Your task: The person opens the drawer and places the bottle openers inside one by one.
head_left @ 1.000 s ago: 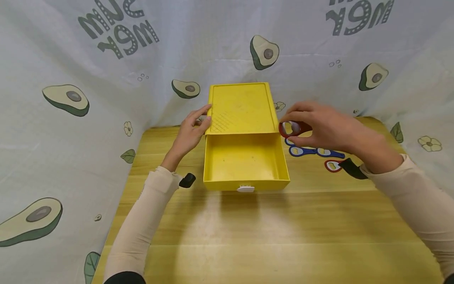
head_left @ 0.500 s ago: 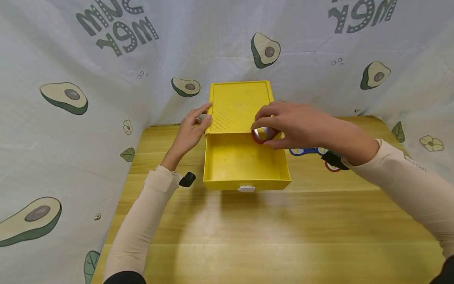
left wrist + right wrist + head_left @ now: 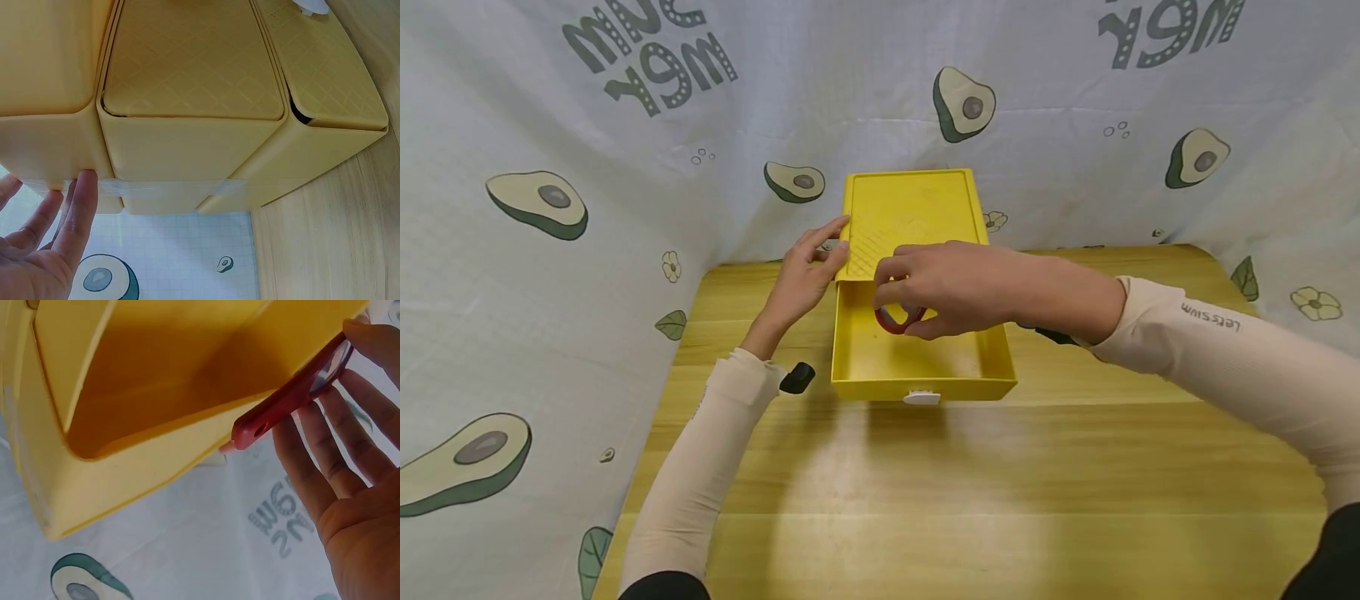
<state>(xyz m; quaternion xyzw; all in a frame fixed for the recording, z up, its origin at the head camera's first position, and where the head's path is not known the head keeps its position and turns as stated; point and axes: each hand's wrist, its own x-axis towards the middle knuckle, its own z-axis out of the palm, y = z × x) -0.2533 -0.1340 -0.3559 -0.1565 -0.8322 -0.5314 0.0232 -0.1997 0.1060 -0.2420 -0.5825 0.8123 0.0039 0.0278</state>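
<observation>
Pinching the red tool (image 3: pixel 284 400) between thumb and bent fingers, our right hand (image 3: pixel 951 287) is over the yellow drawer (image 3: pixel 872 390); the fingers part only as much as the tool is thick. In the head view the tool's ring end lies over the drawer's inside, toward its left back part, but whether it touches the bottom we cannot tell. Our left hand (image 3: pixel 802 271) grips nothing: its fingers are loosely spread, with tips against the left side of the yellow cabinet (image 3: pixel 917 200).

We judge that a slip is the first danger — the smooth tool is held by its edges, so a careless turn of the wrist could drop it. The knuckles are also close to the cabinet's front edge, and a knock there could push the cabinet, if our left hand steadies it too lightly.

Around, we see the white knob (image 3: pixel 922 398) on the drawer's front, clear tape (image 3: pixel 169 187) along the cabinet's side, and the avocado curtain (image 3: pixel 850 75) behind. On the tabletop (image 3: pixel 940 500), our right sleeve (image 3: pixel 1210 342) and forearm block the view to the right of the drawer.
</observation>
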